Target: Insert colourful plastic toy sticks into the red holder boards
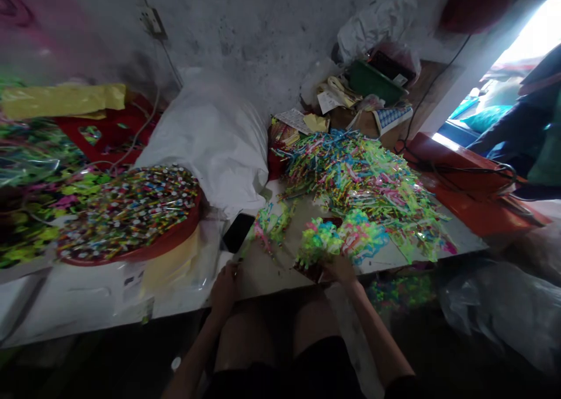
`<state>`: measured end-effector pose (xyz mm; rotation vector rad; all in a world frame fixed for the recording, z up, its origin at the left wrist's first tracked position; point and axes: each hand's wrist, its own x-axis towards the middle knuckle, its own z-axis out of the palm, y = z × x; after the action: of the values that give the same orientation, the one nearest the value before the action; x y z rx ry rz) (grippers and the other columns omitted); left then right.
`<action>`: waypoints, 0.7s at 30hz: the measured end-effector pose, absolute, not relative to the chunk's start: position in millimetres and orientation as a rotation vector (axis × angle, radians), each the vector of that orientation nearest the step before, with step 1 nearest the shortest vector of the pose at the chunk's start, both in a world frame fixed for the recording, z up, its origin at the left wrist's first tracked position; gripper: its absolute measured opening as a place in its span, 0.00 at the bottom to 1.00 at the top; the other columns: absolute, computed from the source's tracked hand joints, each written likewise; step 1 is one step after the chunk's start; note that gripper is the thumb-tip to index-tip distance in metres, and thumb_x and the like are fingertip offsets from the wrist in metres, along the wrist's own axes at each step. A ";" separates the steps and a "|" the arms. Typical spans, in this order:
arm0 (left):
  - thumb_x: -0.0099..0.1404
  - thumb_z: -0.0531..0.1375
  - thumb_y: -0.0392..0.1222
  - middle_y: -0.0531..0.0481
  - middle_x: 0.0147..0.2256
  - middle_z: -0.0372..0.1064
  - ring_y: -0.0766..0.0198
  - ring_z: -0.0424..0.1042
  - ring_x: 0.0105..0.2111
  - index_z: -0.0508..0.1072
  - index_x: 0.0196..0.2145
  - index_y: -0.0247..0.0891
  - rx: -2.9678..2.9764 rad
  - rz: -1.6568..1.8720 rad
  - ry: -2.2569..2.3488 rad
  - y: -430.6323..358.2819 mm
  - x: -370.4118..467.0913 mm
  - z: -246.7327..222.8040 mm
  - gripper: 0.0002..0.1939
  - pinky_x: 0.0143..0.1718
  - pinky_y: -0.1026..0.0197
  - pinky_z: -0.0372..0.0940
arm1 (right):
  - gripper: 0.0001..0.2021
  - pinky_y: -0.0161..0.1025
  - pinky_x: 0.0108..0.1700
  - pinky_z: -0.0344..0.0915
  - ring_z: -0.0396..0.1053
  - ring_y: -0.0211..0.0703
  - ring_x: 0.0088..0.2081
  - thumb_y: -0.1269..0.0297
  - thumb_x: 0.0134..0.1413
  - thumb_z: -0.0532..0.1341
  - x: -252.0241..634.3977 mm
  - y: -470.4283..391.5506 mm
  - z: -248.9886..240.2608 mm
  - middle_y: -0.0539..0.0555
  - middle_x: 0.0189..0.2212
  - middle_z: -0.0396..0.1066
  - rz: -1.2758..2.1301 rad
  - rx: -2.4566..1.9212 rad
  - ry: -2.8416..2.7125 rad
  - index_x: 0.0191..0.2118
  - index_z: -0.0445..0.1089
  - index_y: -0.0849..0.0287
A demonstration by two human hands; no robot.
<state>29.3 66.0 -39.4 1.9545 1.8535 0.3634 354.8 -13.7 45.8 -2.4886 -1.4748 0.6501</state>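
Observation:
My left hand (pixel 225 283) rests at the table's front edge with its fingers curled together. Something small and thin seems to show at the fingertips, too dim to name. Just beyond it lies a black phone (pixel 238 232). Beside the phone is a small loose bunch of colourful plastic strips (pixel 272 226). My right hand (pixel 340 269) is at the near side of a yellow-green bunch of curly plastic pieces (pixel 322 238), fingers bent and partly lost in shadow. A blue and pink bunch (pixel 362 235) adjoins it. Under these bunches, a dark brown surface (pixel 312 272) shows.
A large heap of thin multicoloured plastic sticks (pixel 355 171) covers the right of the table (pixel 263 273). At left stands a red basin (pixel 177 239) full of small beaded pieces. Behind are a white sack (pixel 214 136), a red crate (pixel 105 133) and a green bin (pixel 374 83).

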 end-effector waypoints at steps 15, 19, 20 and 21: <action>0.63 0.52 0.44 0.44 0.39 0.71 0.56 0.70 0.41 0.66 0.45 0.35 1.883 0.428 1.857 51.6 38.5 -42.7 0.15 0.40 0.58 0.62 | 0.18 0.38 0.37 0.64 0.73 0.49 0.38 0.56 0.58 0.52 311.2 -41.5 -17.7 0.60 0.35 0.75 0.440 -2.525 -1.237 0.48 0.69 0.60; 0.62 0.53 0.43 0.42 0.39 0.70 0.55 0.69 0.41 0.65 0.46 0.33 1.967 0.393 1.828 49.4 44.9 -45.8 0.16 0.43 0.57 0.61 | 0.21 0.39 0.36 0.64 0.74 0.50 0.35 0.55 0.61 0.48 304.1 -37.3 -27.9 0.62 0.34 0.75 0.382 -2.650 -1.195 0.52 0.65 0.60; 0.62 0.52 0.43 0.43 0.38 0.70 0.55 0.69 0.41 0.65 0.46 0.33 1.958 0.396 1.821 49.9 45.5 -46.0 0.16 0.43 0.57 0.61 | 0.21 0.39 0.36 0.64 0.74 0.50 0.35 0.55 0.61 0.47 303.9 -36.8 -29.0 0.61 0.34 0.76 0.372 -2.653 -1.196 0.53 0.65 0.60; 0.63 0.52 0.43 0.44 0.38 0.70 0.55 0.70 0.41 0.65 0.46 0.34 1.942 0.402 1.817 50.5 45.7 -46.0 0.16 0.43 0.57 0.61 | 0.21 0.39 0.36 0.64 0.74 0.50 0.35 0.55 0.61 0.47 304.1 -36.5 -29.9 0.61 0.34 0.76 0.362 -2.651 -1.191 0.52 0.65 0.60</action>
<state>45.7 50.5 -46.0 1.9416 1.8172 0.4015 304.1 -36.5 -29.9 -2.6513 -1.1910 0.3623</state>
